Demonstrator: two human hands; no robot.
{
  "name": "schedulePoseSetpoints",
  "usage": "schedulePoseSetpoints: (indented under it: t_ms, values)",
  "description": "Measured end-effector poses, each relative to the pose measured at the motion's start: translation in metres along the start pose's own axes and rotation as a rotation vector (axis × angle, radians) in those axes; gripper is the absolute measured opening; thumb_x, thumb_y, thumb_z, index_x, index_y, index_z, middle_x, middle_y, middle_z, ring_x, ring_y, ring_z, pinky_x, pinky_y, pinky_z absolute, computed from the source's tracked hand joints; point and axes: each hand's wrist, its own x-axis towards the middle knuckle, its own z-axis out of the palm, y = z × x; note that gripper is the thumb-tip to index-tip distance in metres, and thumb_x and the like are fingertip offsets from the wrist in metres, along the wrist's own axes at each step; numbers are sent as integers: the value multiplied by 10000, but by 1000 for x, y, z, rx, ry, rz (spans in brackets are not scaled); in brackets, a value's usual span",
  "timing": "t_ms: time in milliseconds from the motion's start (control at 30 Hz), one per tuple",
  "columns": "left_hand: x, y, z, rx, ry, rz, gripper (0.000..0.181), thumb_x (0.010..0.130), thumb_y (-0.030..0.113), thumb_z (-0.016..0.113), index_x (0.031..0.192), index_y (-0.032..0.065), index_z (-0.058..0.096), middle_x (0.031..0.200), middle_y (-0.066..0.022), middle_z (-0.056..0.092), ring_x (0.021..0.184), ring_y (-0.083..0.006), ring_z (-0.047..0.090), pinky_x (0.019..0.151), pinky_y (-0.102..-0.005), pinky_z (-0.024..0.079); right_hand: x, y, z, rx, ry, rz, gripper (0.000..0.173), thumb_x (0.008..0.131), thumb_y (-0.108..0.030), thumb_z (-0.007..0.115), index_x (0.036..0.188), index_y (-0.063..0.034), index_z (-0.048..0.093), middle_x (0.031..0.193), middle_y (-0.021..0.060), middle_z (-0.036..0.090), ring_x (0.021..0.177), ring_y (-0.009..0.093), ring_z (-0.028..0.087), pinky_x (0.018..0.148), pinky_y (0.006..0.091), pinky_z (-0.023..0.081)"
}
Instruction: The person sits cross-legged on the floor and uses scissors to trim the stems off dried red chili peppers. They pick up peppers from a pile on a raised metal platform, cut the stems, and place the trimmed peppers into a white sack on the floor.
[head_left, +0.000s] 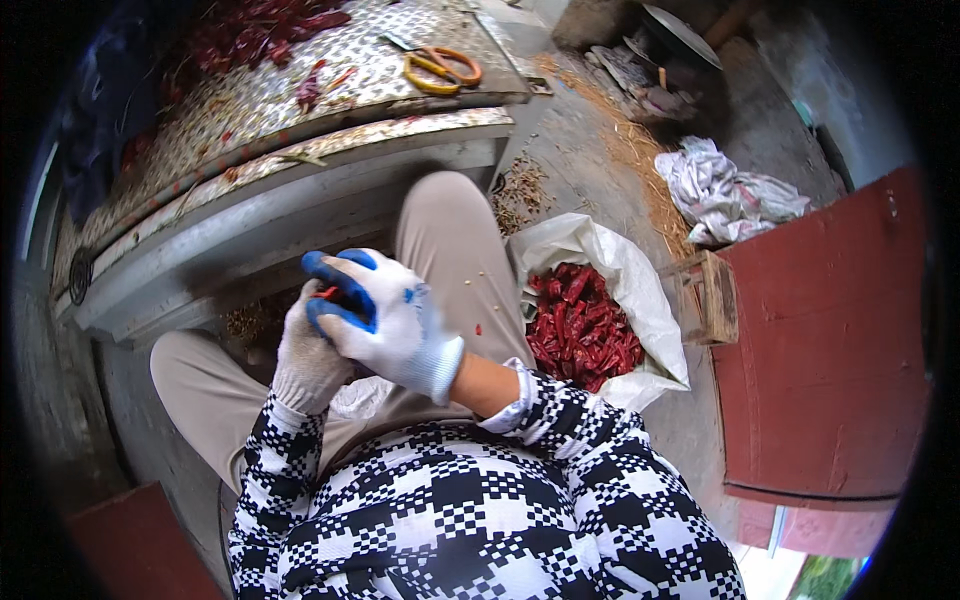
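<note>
Both hands wear gloves and meet above my lap. My right hand (386, 315), in a white glove with blue-coated fingers, curls over a red dried chili (328, 293), of which only a small part shows. Beneath and beside it, my left hand (309, 352) wears a greyish knit glove; its fingers are mostly hidden by the right hand, so its hold is unclear. An open white woven sack (664, 330) by my right knee holds many dried red chilies (574, 322).
Scissors (442, 70) with orange and yellow handles lie on the worktable (360, 82) ahead, near a heap of dried chilies (255, 34). Crumpled white sacks (731, 191) and a wooden crate (705, 298) are on the right, beside a red door panel (825, 337).
</note>
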Motion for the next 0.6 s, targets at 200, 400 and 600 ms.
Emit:
schedulePoseSetpoints:
  t_ms: [200, 400, 600]
  values:
    - [14, 69, 89, -143, -525, 12, 540, 830, -4, 667, 1309, -11, 418, 1189, -102, 568, 1048, -159, 580, 897, -295, 501, -47, 4, -111, 47, 241, -50, 380, 757, -126, 608, 1119, -21, 656, 1048, 196, 638, 975, 321, 606, 897, 392, 467]
    - [22, 75, 153, -598, -889, -338, 985, 797, 33, 713, 1516, 60, 40, 1516, -173, 243, 1398, -225, 253, 1122, -353, 286, -111, 50, -230, -124, 347, 235, 283, 875, -63, 573, 1147, 1, 617, 1067, 86, 648, 978, 161, 607, 885, 277, 462]
    - [22, 50, 151, -417, -851, -443, 844, 853, 122, 669, 1497, 24, 133, 1455, -173, 347, 1347, -255, 348, 1094, -340, 321, -199, 161, -276, -641, 357, 599, 395, 788, -352, 670, 1057, -62, 665, 983, 170, 673, 902, 338, 639, 804, 397, 494]
